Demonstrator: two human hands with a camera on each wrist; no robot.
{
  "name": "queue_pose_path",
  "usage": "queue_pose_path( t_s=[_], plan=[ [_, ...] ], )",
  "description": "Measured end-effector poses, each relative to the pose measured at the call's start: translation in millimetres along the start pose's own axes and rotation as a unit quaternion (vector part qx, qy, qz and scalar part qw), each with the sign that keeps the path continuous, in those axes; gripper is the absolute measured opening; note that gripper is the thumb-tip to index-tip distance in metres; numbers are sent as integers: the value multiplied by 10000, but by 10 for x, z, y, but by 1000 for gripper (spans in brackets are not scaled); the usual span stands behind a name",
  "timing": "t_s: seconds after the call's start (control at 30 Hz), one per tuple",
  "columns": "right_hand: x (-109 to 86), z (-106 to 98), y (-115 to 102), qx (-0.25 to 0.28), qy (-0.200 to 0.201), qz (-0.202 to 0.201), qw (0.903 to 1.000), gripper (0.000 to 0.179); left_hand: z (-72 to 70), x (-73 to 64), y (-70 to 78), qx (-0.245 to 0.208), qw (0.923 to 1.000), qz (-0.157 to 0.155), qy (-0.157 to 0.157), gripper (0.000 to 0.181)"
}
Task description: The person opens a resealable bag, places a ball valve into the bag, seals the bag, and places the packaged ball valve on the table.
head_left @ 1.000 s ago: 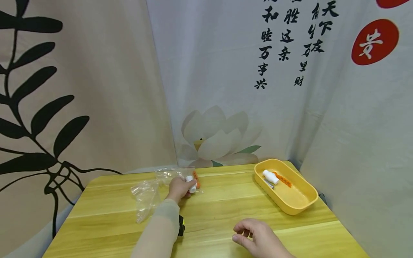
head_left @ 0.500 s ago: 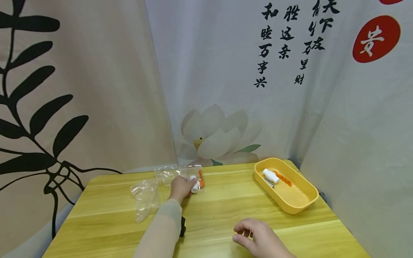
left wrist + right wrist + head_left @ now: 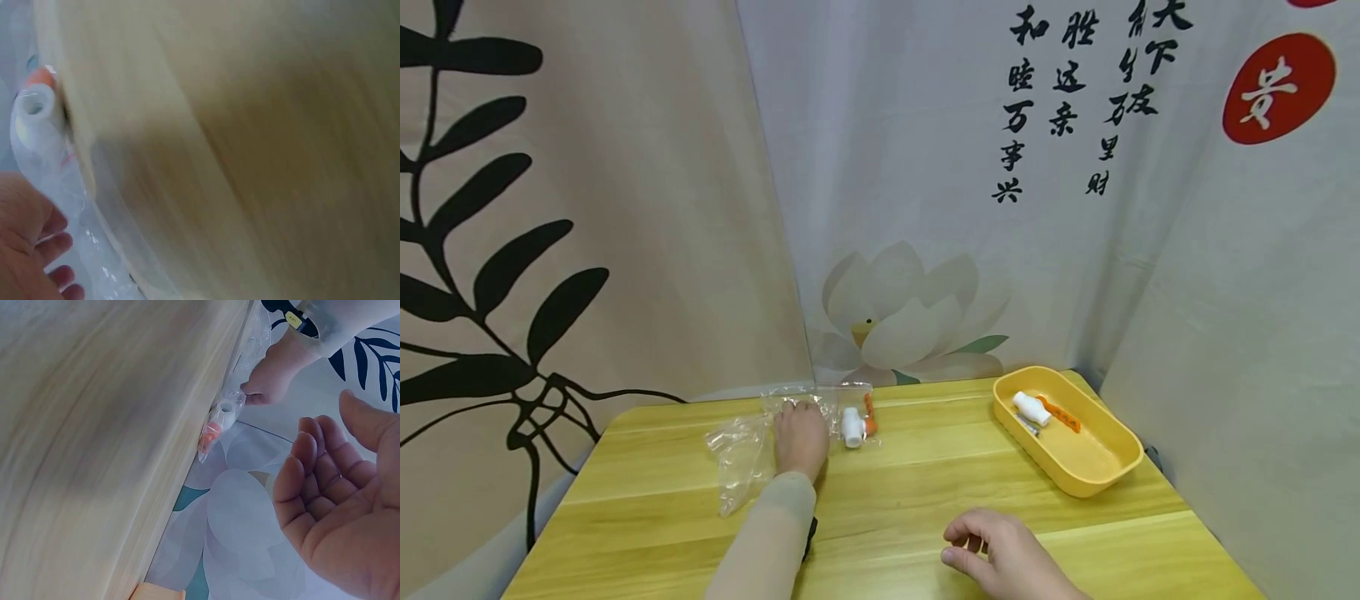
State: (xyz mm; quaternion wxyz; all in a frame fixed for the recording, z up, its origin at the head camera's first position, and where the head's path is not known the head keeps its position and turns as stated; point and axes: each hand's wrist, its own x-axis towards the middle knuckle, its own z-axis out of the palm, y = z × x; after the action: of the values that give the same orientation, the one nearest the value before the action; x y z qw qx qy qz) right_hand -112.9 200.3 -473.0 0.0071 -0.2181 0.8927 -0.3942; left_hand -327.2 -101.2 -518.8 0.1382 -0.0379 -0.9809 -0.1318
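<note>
My left hand [image 3: 801, 437] is over the clear plastic bags at the back of the table, its fingers loosely bent in the left wrist view; contact with the plastic is unclear. Just right of it lies a clear bag [image 3: 829, 395] with a white hollow tube-like piece [image 3: 852, 427] and an orange piece [image 3: 870, 414] in it. Another crumpled clear bag [image 3: 736, 462] is to the hand's left. My right hand [image 3: 1000, 552] stays above the table's front, fingers loosely curled around nothing; its palm [image 3: 350, 531] shows bare in the right wrist view.
A yellow tray [image 3: 1097, 467] stands at the table's right, holding a white bottle-like piece [image 3: 1032, 408], an orange strip [image 3: 1062, 415] and a small grey item [image 3: 1027, 425]. Printed curtains [image 3: 925, 167] hang right behind the wooden table [image 3: 880, 508].
My left hand has let go of the white piece in its bag and moved left onto the other plastic. The bagged pieces shifted slightly right earlier. My right hand keeps its place.
</note>
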Motion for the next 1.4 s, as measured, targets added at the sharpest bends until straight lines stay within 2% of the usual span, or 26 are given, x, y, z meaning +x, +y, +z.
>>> queue_pose_path(
  t_s=[0.1, 0.17, 0.27, 0.33, 0.4, 0.53, 0.6, 0.77, 0.97, 1.17, 1.33, 1.4],
  plan=[
    [1, 3, 5, 17, -96, 63, 9999, 15, 18, -25, -54, 738, 9960, 484, -107, 31],
    [-1, 5, 6, 30, -152, 83, 9998, 18, 42, -36, -100, 854, 9938, 586, -393, 33],
    [-3, 4, 3, 82, -235, 105, 9996, 20, 63, -48, -154, 904, 9906, 543, -869, 37],
    [-5, -1, 0, 134, -285, 134, 9994, 20, 55, -50, -173, 885, 9894, 505, -1035, 34],
    [-6, -5, -2, 170, -311, 148, 9993, 19, 35, -45, -179, 907, 9887, 427, -1113, 37],
    [-4, -1, -4, 210, -343, 137, 9991, 19, -46, -37, -188, 992, 9880, 171, -1175, 64],
    [-3, 4, -3, 213, -366, 128, 9990, 20, -84, -42, -195, 990, 9877, 18, -1209, 67],
    [-6, 16, -2, 215, -436, 150, 9987, 22, -130, -84, -238, 1003, 9891, -56, -1081, 51],
    [-18, 23, -2, 141, -403, 58, 9991, 21, -161, -219, -248, 1292, 9858, 223, -1048, 23],
    [-12, 21, -6, -2, -378, -41, 9993, 23, -216, -447, -209, 1268, 9864, 586, -861, 19],
    [-26, 17, -32, -452, -210, -61, 9987, 25, -278, -635, -172, 1250, 9870, 888, -485, 29],
    [-33, 23, -47, -734, -41, -169, 9972, 25, -310, -700, -155, 1097, 9889, 930, -369, 32]
  ],
)
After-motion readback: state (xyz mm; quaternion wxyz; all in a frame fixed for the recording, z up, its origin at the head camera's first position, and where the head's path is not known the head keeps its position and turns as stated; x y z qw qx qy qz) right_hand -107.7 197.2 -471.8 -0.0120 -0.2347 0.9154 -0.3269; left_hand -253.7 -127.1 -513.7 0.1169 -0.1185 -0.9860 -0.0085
